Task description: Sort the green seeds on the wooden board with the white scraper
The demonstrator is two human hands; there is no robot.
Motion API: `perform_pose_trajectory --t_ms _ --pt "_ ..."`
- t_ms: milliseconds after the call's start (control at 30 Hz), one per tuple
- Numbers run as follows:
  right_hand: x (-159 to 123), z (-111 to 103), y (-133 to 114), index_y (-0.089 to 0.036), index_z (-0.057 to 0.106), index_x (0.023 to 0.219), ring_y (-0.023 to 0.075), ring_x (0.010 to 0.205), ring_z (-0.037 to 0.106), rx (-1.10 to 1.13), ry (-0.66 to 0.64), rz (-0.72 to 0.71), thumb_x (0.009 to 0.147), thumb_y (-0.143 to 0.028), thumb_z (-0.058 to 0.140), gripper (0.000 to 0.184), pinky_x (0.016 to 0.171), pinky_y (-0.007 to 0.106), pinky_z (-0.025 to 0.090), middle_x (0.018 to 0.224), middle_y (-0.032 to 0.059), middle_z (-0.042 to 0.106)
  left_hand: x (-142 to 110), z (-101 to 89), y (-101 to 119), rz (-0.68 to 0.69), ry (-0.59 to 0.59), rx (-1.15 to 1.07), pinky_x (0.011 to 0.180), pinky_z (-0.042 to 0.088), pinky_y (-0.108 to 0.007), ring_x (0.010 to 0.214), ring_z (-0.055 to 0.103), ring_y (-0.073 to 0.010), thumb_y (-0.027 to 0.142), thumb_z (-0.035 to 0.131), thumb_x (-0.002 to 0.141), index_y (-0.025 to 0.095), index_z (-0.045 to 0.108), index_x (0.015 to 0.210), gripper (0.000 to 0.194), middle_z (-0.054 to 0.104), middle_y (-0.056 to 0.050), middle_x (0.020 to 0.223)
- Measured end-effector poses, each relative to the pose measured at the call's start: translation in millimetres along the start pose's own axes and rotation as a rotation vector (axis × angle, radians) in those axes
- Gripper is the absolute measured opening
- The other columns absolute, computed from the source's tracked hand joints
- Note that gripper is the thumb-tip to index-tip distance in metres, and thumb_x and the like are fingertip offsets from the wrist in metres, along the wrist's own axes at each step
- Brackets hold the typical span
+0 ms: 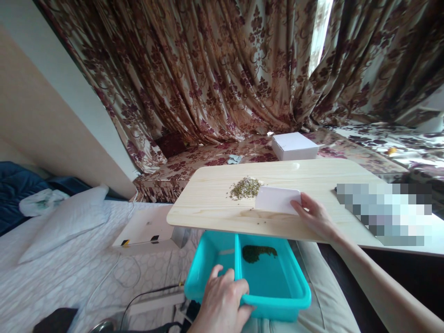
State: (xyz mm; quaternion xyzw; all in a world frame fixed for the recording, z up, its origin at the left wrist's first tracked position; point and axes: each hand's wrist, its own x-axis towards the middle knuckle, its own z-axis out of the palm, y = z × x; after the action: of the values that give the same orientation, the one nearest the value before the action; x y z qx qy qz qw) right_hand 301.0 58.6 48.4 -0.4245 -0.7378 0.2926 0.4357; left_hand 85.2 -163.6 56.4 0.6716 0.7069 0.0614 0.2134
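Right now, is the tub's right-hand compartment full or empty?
Neither: a small dark green heap lies toward the far end of the compartment, with bare turquoise showing nearer.

Open air lies above the right hand [310, 212]; leftward, its card [275, 200] and then the pile [244, 189] block a slide along the board [201, 199]. The tub's divider [237, 256] stands just ahead of the left hand [225, 293].
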Motion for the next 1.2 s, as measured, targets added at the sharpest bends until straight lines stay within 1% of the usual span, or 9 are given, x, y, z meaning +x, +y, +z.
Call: perform_pose_trajectory --t_ms 200,367,500,567,667,733,800,967,1200 --pt "-10 6 -8 -0.021 0.053 0.07 0.0162 0.061 0.056 0.027 -0.036 -0.01 0.081 -0.042 0.051 0.024 0.052 0.024 0.046 0.063 0.0014 0.06 -3 0.3 -5 0.008 0.028 0.004 0.107 0.021 -0.044 0.093 0.056 -0.0183 0.032 0.064 0.077 0.024 0.065 0.079 0.008 0.059 0.0 0.086" --pt "-43 1 -16 -0.022 0.055 0.073 0.0164 0.062 0.056 -0.031 -0.031 -0.011 0.083 -0.043 0.05 0.024 0.051 0.023 0.045 0.064 0.0015 0.06 -3 -4.0 1 0.019 0.019 -0.003 0.107 0.021 -0.042 0.092 0.056 -0.0171 0.032 0.063 0.078 0.024 0.065 0.076 0.008 0.058 0.001 0.084" --pt "-62 -1 -22 -0.023 0.055 0.072 0.0165 0.06 0.056 -0.027 -0.117 -0.03 0.082 -0.046 0.051 0.026 0.05 0.024 0.046 0.064 0.0013 0.061 -2 -7.5 6 0.013 0.012 -0.018 0.107 0.02 -0.041 0.093 0.056 -0.0168 0.032 0.065 0.077 0.024 0.065 0.077 0.008 0.058 0.001 0.086" --pt "-58 -1 -22 -0.023 0.055 0.072 0.0171 0.061 0.056 -0.029 -0.099 -0.04 0.082 -0.046 0.051 0.026 0.053 0.024 0.047 0.065 0.0015 0.061 -1 -7.3 7 0.011 0.007 -0.024 0.108 0.02 -0.042 0.094 0.056 -0.0172 0.032 0.065 0.077 0.024 0.065 0.078 0.008 0.059 0.001 0.086" --pt "-34 2 -15 -0.023 0.055 0.077 0.0184 0.068 0.059 -0.035 0.046 -0.033 0.083 -0.045 0.048 0.023 0.059 0.025 0.048 0.069 0.0024 0.062 -1 -4.5 4 0.023 0.019 -0.021 0.107 0.02 -0.041 0.093 0.056 -0.0169 0.032 0.066 0.077 0.024 0.065 0.077 0.008 0.059 0.001 0.085" --pt "-16 5 -7 -0.023 0.053 0.075 0.0176 0.064 0.058 -0.079 0.111 -0.006 0.082 -0.043 0.047 0.022 0.056 0.026 0.047 0.067 0.002 0.061 1 -2.0 0 0.034 0.031 -0.012 0.107 0.022 -0.041 0.093 0.056 -0.0167 0.032 0.067 0.076 0.024 0.065 0.076 0.008 0.059 0.002 0.085" --pt "-2 9 1 -0.023 0.051 0.071 0.0164 0.058 0.055 -0.148 0.139 0.022 0.081 -0.041 0.047 0.021 0.053 0.026 0.044 0.062 0.0009 0.058 2 0.0 -4 0.036 0.036 -0.002 0.106 0.023 -0.041 0.091 0.056 -0.0168 0.033 0.068 0.075 0.024 0.065 0.076 0.009 0.06 0.001 0.085" --pt "5 17 12 -0.023 0.045 0.065 0.014 0.052 0.05 -0.248 0.138 0.017 0.08 -0.04 0.045 0.023 0.048 0.024 0.038 0.056 -0.0013 0.053 1 -2.5 -5 0.032 0.038 0.007 0.107 0.021 -0.042 0.09 0.056 -0.0164 0.032 0.068 0.075 0.024 0.064 0.075 0.009 0.059 0.002 0.084" --pt "5 21 17 -0.022 0.051 0.073 0.0145 0.056 0.051 -0.118 0.042 -0.001 0.08 -0.043 0.047 0.022 0.05 0.024 0.039 0.06 0.0004 0.058 -2 -3.4 -4 0.033 0.044 0.011 0.107 0.021 -0.042 0.09 0.056 -0.0158 0.03 0.067 0.075 0.024 0.064 0.075 0.007 0.059 0.002 0.083"
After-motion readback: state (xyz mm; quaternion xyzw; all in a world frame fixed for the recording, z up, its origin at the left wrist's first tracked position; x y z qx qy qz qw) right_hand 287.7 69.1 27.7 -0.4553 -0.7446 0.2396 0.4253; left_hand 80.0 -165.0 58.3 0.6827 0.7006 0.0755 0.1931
